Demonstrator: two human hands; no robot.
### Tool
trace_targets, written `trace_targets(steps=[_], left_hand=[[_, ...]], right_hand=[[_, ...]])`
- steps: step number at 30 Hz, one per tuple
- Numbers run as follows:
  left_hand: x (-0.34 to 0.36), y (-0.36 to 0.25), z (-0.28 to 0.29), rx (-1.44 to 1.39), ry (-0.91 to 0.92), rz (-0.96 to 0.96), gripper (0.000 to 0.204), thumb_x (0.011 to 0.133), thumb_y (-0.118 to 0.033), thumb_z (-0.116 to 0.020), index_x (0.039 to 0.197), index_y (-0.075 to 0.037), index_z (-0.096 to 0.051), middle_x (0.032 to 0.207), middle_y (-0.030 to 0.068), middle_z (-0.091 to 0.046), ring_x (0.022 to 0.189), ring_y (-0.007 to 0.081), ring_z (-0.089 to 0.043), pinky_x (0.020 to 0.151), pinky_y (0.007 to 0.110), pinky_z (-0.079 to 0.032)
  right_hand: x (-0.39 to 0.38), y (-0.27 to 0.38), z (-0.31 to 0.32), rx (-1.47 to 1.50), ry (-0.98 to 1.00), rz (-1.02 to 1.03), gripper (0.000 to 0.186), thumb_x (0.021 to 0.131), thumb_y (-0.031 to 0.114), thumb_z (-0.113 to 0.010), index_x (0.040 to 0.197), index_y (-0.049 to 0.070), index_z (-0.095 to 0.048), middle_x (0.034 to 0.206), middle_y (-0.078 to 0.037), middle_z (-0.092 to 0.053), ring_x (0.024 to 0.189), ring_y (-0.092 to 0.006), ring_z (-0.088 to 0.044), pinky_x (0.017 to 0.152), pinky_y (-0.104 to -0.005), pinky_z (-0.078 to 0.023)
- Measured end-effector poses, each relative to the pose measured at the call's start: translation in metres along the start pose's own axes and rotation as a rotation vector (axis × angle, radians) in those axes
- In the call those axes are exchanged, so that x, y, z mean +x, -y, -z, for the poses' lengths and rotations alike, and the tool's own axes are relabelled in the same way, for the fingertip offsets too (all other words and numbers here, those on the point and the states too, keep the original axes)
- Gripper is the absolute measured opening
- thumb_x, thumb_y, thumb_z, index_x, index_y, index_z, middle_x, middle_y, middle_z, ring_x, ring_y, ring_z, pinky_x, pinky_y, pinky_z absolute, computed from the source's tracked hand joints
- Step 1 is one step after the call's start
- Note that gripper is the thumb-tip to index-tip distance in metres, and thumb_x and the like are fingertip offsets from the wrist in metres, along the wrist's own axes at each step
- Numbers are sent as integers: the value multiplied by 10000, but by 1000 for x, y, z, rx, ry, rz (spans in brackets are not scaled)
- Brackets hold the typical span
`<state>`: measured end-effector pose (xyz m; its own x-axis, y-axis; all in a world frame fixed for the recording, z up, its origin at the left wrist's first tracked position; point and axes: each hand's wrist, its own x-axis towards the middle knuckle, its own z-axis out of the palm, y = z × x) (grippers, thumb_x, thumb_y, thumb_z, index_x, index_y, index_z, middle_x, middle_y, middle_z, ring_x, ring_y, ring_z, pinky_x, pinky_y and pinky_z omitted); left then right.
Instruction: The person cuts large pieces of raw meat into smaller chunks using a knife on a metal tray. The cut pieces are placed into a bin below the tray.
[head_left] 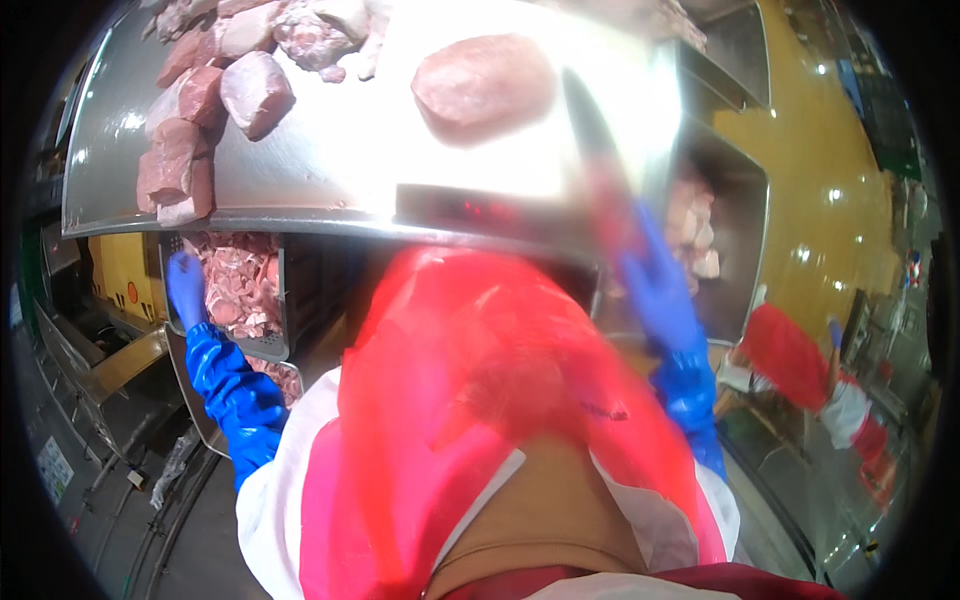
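I see 1 smooth, pale-pink meat block [485,82] — right hand [655,285] closed around 1 knife [597,150]; left hand's [186,288] grip I can't tell.

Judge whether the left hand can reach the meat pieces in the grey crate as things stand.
Probably yes: the left hand is at the left side of the grey crate, and the meat pieces look uncovered.

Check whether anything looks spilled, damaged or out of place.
Nothing clearly stands out: the large meat piece lies on the steel table, and the trimmings sit in the grey crate by the left hand. The knife in the right hand is too blurred to check for damage.
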<state>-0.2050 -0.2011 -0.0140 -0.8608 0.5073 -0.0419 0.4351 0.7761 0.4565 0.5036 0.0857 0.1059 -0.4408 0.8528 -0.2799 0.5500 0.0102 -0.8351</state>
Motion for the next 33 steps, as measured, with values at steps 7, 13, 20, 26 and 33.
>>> trace_targets(steps=[7,13,20,26,33], left_hand=[[-67,-342,-139,-578,399,-669,561,999,-282,-679,1476,-32,-522,1444,140,-576,1351,214,-515,1120,353,-402],[-66,-463,-256,-992,1583,-354,478,981,-160,-649,1442,-72,-555,1339,94,-618,1254,186,-581,1076,365,-493],[-210,-550,-199,-884,1615,-815,488,1001,-195,-639,1454,-41,-543,1248,121,-675,1036,175,-680,889,331,-559],[77,-333,-223,-54,67,-378,834,892,-499,-719,1536,-91,-382,1500,253,-378,1377,382,-372,1086,471,-416],[201,-281,-204,153,115,23,992,786,-473,-779,1598,-146,-313,1461,241,-511,1302,368,-568,1042,461,-491]], right_hand=[[72,-3,-33,443,16,-191,262,1023,185,-614,1205,0,-576,911,-58,-651,806,-139,-668,625,-276,-558],[118,-30,-60,838,-102,158,296,1011,174,-619,1249,17,-535,1087,-89,-636,1030,-247,-696,759,-401,-650],[36,-99,94,907,-782,-124,333,1023,257,-579,1199,-20,-634,1237,-179,-603,1154,-358,-628,1023,-615,-542],[-49,-153,116,781,-1073,-221,475,1057,256,-531,1434,13,-376,1385,-201,-488,1223,-415,-625,922,-577,-589],[-14,-106,43,680,-852,-250,443,1063,255,-516,1452,75,-404,1389,-168,-525,1179,-403,-656,832,-525,-631]])
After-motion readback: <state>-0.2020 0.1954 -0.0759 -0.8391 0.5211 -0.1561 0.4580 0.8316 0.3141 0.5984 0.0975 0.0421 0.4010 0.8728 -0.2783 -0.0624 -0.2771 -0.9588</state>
